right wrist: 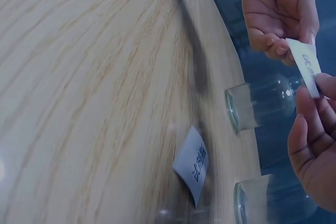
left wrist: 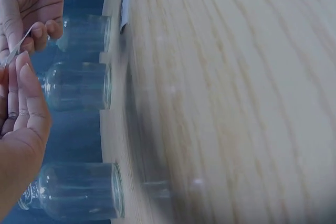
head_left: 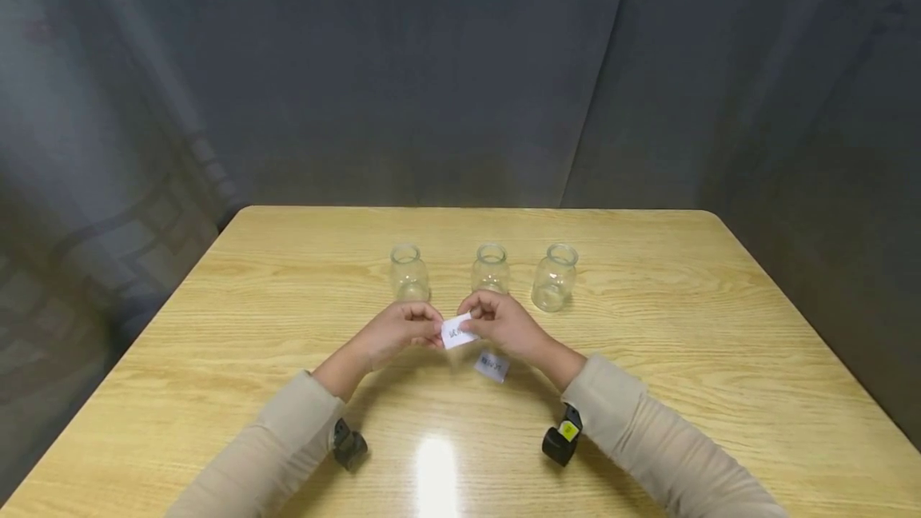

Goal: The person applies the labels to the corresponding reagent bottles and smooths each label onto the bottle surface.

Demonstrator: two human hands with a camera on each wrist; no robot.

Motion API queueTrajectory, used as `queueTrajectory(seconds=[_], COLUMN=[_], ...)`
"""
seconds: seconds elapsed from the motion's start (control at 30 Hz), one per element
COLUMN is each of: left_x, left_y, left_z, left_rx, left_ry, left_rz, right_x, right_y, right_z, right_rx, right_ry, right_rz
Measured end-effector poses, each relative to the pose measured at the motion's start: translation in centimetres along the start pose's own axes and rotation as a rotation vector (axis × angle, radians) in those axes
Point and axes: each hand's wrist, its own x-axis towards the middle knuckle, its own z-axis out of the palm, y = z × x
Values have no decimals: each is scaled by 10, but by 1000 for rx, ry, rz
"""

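Note:
Between both hands, above the table, a small white paper label [head_left: 453,333] with dark handwriting is held up. My left hand [head_left: 399,332] pinches its left edge between thumb and fingers, and my right hand [head_left: 509,328] pinches the right edge, the thumb lying over part of the writing. The right wrist view shows the held label [right wrist: 304,61] tilted, its written face visible. A second written label [head_left: 492,367] lies on the table just below the right hand, its edges curling up [right wrist: 192,166].
Beyond the hands, three open clear glass jars stand in a row: a left jar [head_left: 410,276], a middle jar [head_left: 491,268] partly behind the right hand, and a right jar [head_left: 554,280]. The wooden table [head_left: 288,286] ends at a dark grey curtain [head_left: 403,86].

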Motion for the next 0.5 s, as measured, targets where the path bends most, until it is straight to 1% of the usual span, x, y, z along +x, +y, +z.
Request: queueTrajectory(seconds=[0.13,0.27,0.4,0.5], left_x=[0,1,2,4], left_y=[0,0,1,0], left_z=[-3,-3,0,4], left_rx=[31,32,37,53], left_ry=[21,27,14,4], left_rz=[0,-1,0,0], right_x=[0,-1,-2,-2], right_y=[1,3,4,4], right_z=[-2,-2,2,7], right_rx=[-15,-18,-13,-29], right_ry=[33,59,9,-33], right_rz=[7,36,44,23])
